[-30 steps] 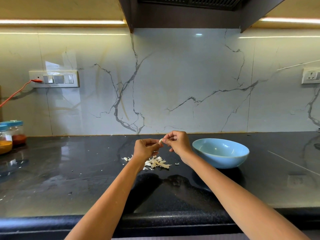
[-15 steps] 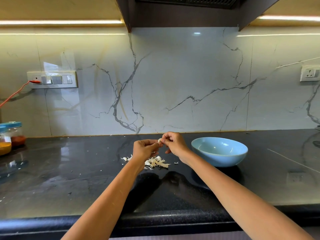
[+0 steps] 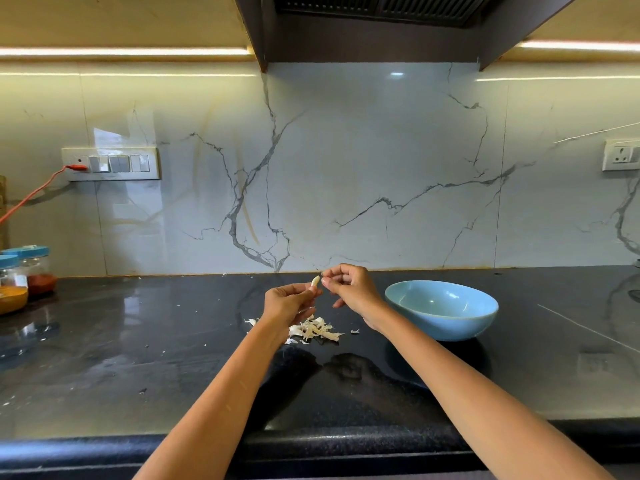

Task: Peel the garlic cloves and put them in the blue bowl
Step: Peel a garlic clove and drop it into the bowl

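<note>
Garlic clove (image 3: 315, 280): pinched upright in left hand (image 3: 290, 304), now bared as right hand (image 3: 349, 285) draws just clear, fingers pinched on a skin scrap, above peelings (image 3: 313, 330) on counter (image 3: 138, 341); blue bowl (image 3: 441, 309) right, drop likely next.

Garlic clove (image 3: 315, 281): small, pale cream, looks mostly peeled, tilted upright, pointed tip up, held in air above counter, centre of scene, left of bowl. Garlic skins (image 3: 313, 330): loose pile of white papery scraps, flat on black counter, near side of clove, left of bowl. Blue bowl (image 3: 441, 309): light blue, round, upright, right of centre; inside looks empty.
</note>
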